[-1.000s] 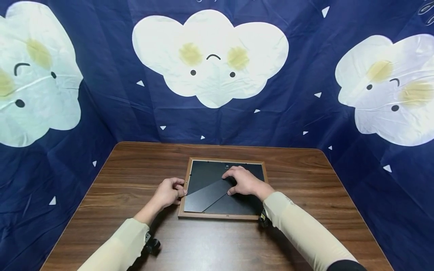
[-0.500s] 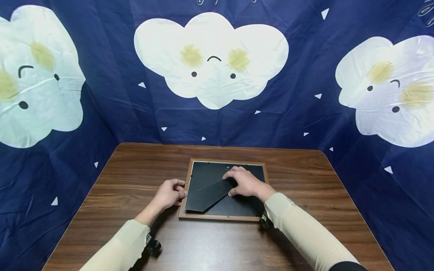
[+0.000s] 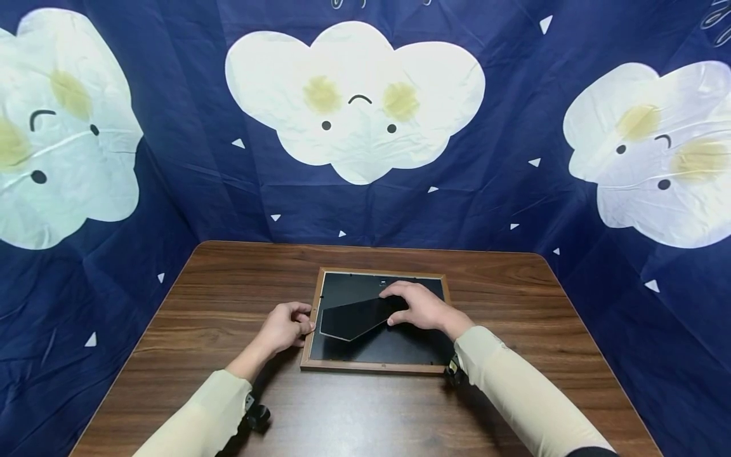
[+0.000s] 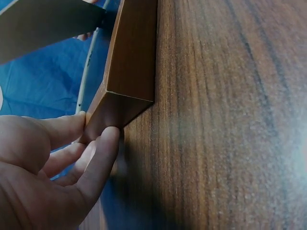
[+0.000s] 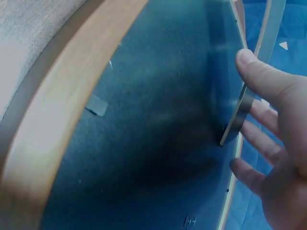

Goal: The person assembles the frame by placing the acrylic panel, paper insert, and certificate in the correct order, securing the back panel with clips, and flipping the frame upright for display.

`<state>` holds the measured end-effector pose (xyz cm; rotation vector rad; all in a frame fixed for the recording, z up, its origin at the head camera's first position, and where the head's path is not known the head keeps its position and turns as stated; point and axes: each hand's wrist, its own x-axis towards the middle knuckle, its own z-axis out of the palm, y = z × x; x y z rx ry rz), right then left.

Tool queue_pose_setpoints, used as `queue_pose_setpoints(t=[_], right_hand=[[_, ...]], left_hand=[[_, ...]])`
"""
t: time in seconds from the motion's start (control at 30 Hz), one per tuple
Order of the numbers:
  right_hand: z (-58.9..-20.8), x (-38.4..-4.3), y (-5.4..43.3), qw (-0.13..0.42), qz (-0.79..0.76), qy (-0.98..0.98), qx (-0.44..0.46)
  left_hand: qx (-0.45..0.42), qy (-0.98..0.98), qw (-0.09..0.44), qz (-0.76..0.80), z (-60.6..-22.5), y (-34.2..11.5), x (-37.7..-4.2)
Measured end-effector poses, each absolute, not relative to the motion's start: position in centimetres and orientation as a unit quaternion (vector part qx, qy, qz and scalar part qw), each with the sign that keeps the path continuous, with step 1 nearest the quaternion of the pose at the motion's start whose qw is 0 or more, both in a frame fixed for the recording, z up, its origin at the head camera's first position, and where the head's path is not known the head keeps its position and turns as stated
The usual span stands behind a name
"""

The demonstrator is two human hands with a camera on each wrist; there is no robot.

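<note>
A wooden picture frame (image 3: 371,367) lies face down on the table, its black backing board (image 3: 348,289) upward. My left hand (image 3: 285,325) holds the frame's left side; in the left wrist view the thumb is on top and a fingertip touches the wooden side (image 4: 129,57). With my right hand (image 3: 421,306) I grip the black easel stand (image 3: 351,322) near its narrow upper end. Its wide, angled end is raised off the backing board and points left. In the right wrist view the thumb and fingers are on either side of the stand's edge (image 5: 240,112).
The brown wood-grain table (image 3: 365,419) meets a dark blue cloth (image 3: 365,216) printed with clouds behind and at both sides. A small tab (image 5: 97,105) sits along the frame's inner edge. Black cameras, such as the left one (image 3: 258,416), hang beneath both wrists.
The wide end of the stand has risen off the backing board. My right hand has shifted slightly right with it, while the left hand has stayed on the frame.
</note>
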<state>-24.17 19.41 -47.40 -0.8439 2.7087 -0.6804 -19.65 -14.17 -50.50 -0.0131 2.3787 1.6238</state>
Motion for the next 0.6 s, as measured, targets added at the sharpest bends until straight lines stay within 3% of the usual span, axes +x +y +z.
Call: queue_pose_setpoints(t=[0.6], right_hand=[[-47.3, -24.4, 21.1, 0.095, -0.311, 0.887, -0.328]], left_hand=[[0.005, 0.818, 0.136, 0.558, -50.4, -14.2, -19.6]])
